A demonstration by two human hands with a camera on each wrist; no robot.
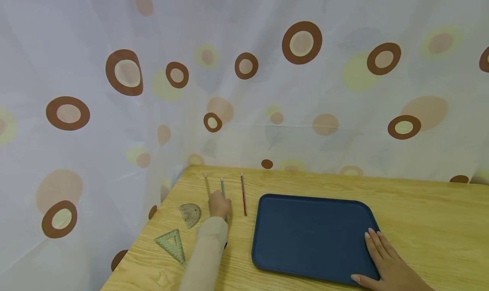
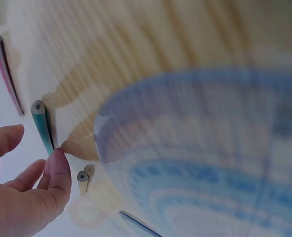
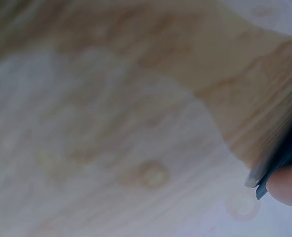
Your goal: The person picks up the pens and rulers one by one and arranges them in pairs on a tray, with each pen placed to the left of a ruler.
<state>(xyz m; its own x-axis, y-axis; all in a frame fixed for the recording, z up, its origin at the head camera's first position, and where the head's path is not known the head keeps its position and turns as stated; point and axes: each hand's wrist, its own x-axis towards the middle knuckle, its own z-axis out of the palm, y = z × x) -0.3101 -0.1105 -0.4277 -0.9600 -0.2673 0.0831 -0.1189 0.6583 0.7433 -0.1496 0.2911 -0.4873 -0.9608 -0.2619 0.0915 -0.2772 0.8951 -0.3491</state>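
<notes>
In the head view, my left hand is over the near part of a teal pencil. A yellowish pencil lies just left of it, and a dark red pencil lies to the right. The left wrist view shows the fingertips beside the teal pencil, with a gap between thumb and fingers. My right hand rests on the right edge of a dark blue tray, its fingers straight and the thumb at the near corner. Only one fingertip shows beside the tray in the right wrist view.
A see-through protractor lies left of my left hand, with a green set square nearer me. The wooden table meets a spotted sheet at the back and along the left.
</notes>
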